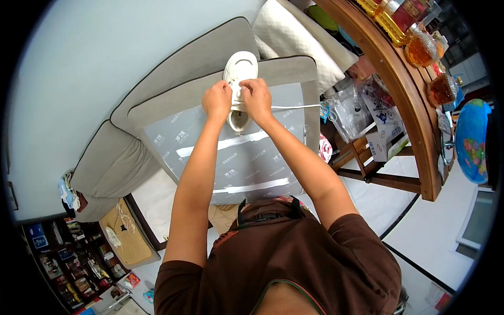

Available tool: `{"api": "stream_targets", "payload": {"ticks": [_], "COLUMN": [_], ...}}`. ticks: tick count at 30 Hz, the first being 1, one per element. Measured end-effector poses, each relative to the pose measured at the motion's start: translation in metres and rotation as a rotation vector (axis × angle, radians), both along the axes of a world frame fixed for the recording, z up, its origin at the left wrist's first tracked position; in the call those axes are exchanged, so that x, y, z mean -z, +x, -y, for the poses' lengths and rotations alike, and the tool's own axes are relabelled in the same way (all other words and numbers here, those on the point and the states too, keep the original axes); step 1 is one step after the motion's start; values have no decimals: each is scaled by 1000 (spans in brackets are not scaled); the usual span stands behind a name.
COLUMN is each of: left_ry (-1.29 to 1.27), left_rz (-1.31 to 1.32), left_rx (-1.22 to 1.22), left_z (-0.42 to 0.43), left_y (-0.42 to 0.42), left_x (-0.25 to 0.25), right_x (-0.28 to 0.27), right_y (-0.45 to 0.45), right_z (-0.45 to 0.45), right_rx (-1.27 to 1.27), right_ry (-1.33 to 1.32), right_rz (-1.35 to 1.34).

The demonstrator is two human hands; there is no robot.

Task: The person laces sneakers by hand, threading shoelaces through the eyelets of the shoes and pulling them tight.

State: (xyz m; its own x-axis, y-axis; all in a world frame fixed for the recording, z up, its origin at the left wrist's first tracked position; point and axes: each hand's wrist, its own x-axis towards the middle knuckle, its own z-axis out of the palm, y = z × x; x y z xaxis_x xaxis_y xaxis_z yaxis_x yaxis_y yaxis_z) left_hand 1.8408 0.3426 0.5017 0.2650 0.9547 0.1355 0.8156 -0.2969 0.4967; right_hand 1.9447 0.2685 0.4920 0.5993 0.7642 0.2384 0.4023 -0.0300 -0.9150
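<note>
A white lace-up shoe (241, 64) lies with its toe pointing away from me and its opening toward me. My left hand (217, 100) is closed at the shoe's left side, fingertips against the edge by the lacing. On the other side, my right hand (256, 101) pinches at the lacing over the tongue; the fingertips partly hide what they hold. A white shoelace (296, 107) runs out from beneath the right hand toward the right. Under the shoe is a grey printed sheet (210, 152) with white tape strips across it.
Grey sofa cushions (189, 68) stand behind, with a white quilted cover (299, 47) beside them. To the right, a wooden table (404, 89) carries amber glass bottles (422, 50); plastic bags (352, 113) lie under it. A bookshelf (73, 262) stands at lower left.
</note>
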Motion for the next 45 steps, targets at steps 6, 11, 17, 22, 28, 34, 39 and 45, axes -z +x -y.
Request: {"api": "stream_targets", "payload": {"ticks": [6, 11, 17, 22, 28, 34, 39, 45], "left_ry": [9, 22, -83, -159, -174, -232, -443, -579], "left_rz": [-74, 3, 223, 350, 365, 470, 806, 1139], "left_rx": [25, 38, -1, -56, -95, -137, -217, -258], "left_z": [-12, -12, -10, -12, -8, -17, -13, -9], "left_y": [8, 7, 2, 2, 4, 15, 25, 26], "left_x": [-3, -2, 12, 20, 19, 32, 35, 31], "right_x": [-2, -2, 1, 3, 4, -4, -13, -34], "right_y": [0, 0, 2, 0, 1, 3, 13, 36], "right_z": [0, 0, -1, -2, -1, -7, -20, -48], "right_rx": [-16, -18, -32, -23, -29, 15, 4, -209], "right_ry": [-28, -36, -20, -25, -29, -37, -101, -268], "right_rz": [1, -20, -17, -13, 4, 45, 269, 806]}}
